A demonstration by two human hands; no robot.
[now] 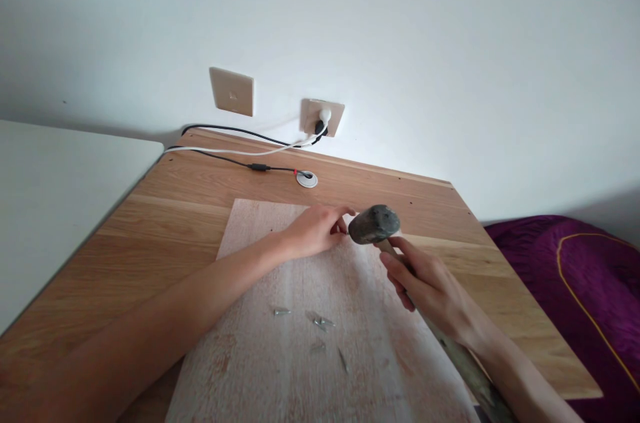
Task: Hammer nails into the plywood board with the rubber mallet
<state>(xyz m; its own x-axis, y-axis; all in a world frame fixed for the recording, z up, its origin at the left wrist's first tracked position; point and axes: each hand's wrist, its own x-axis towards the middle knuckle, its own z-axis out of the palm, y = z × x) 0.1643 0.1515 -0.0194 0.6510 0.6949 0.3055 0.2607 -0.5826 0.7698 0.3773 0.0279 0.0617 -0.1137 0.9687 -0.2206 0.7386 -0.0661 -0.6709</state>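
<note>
Right hand (pixel 430 284) is gripping a hammer (pixel 374 225), left hand (pixel 316 229) seemingly starting a pinched nail (pixel 347 232) near the board's (pixel 270 369) far edge, needing light taps.

You cannot make out what, if anything, your left fingers (pixel 341 211) pinch; the spot is too small. Your right fingers (pixel 400 271) and hand hide part of the brown wooden handle (pixel 466 365) of the hammer with the dark grey cylindrical head (pixel 371 225). The lower edge crops your pale wood-grain board (pixel 270 383). Your clustered, small silvery nail-like pieces (pixel 324 322) blur beyond counting. The shiny purple cloth (pixel 540 276) runs off at right.
</note>
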